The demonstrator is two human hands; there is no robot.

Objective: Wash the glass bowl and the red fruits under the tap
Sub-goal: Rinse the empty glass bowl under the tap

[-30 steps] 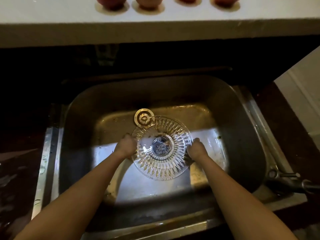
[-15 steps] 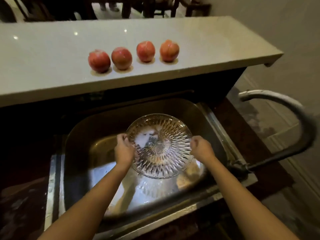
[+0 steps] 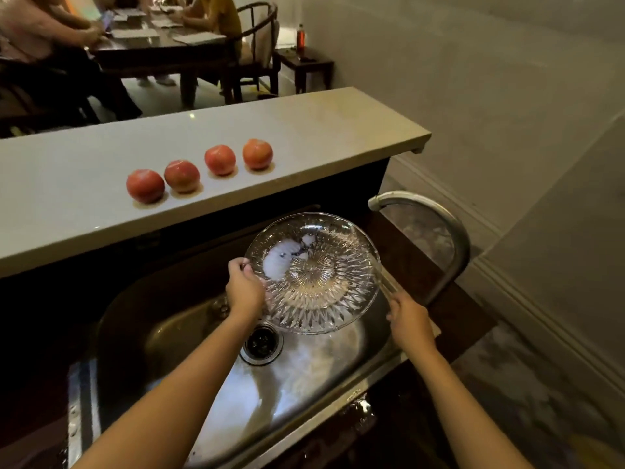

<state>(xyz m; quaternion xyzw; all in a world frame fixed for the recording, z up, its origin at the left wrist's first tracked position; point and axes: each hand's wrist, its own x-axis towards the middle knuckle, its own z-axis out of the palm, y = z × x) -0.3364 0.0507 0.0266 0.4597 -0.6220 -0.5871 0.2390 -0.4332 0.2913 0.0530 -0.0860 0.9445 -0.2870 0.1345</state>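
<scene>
Left hand (image 3: 245,287) gripping round, ribbed glass bowl (image 3: 314,275)

The glass bowl (image 3: 314,275) is clear, with cut lines that spread from the middle like sun rays and pointy shapes round the edge. A white patch shows in it, maybe foam. The red fruits (image 3: 145,186) are red with some orange. The counter (image 3: 67,184) is pale grey. The sink (image 3: 162,336) is shiny silver-grey with brown tones. The tap (image 3: 462,247) is silver.
</scene>
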